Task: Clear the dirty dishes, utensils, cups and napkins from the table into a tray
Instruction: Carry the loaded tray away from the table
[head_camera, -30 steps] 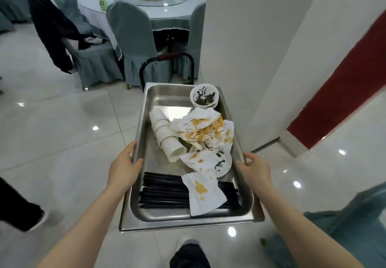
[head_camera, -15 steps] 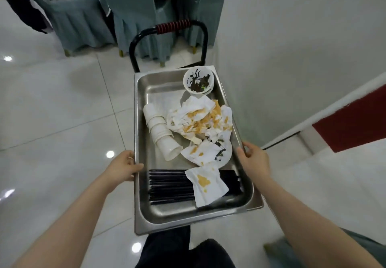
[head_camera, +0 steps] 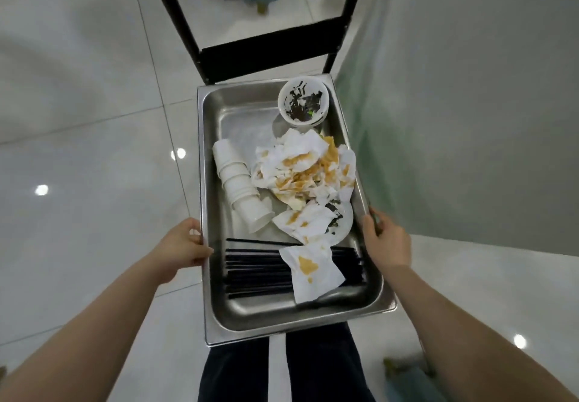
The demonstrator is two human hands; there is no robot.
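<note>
A deep steel tray [head_camera: 216, 314] hangs in front of me above the floor. My left hand [head_camera: 181, 246] grips its left rim and my right hand [head_camera: 387, 241] grips its right rim. Inside lie a stack of white cups [head_camera: 239, 186] on its side, a heap of stained napkins [head_camera: 307, 169], a dirty white bowl [head_camera: 303, 102] at the far end, a white plate [head_camera: 340, 224] partly under napkins, and a bundle of black chopsticks [head_camera: 253, 271] near me with one stained napkin [head_camera: 310, 271] across them.
A black metal cart frame [head_camera: 266, 52] stands just beyond the tray's far end. A pale wall [head_camera: 470, 103] runs along the right. Glossy white floor tiles [head_camera: 78, 150] spread to the left. My dark trouser legs [head_camera: 282, 370] show under the tray. Chair skirts sit at the top.
I have carried the tray forward up to the black cart frame, and my view has tipped further down. Both hands keep their hold on the rims; the contents have not shifted.
</note>
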